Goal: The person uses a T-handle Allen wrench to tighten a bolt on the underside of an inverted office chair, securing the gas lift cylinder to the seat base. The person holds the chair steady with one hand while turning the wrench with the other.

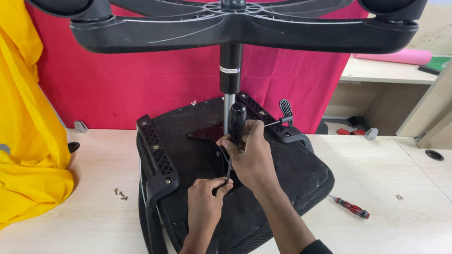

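An office chair lies upside down on a pale wooden table (397,220), its black seat underside (282,179) facing up and its five-arm wheeled base (232,23) high in front of me. My right hand (251,155) grips the black handle of a screwdriver (236,119) held upright, tip down on the seat underside. My left hand (205,195) pinches the lower end of the shaft near the tip. The tip itself is hidden by my fingers.
A red-handled screwdriver (352,207) lies on the table to the right of the seat. Loose screws (121,194) sit to the left, a few more (398,196) to the right. Yellow cloth (5,119) hangs at left, red cloth (146,84) behind.
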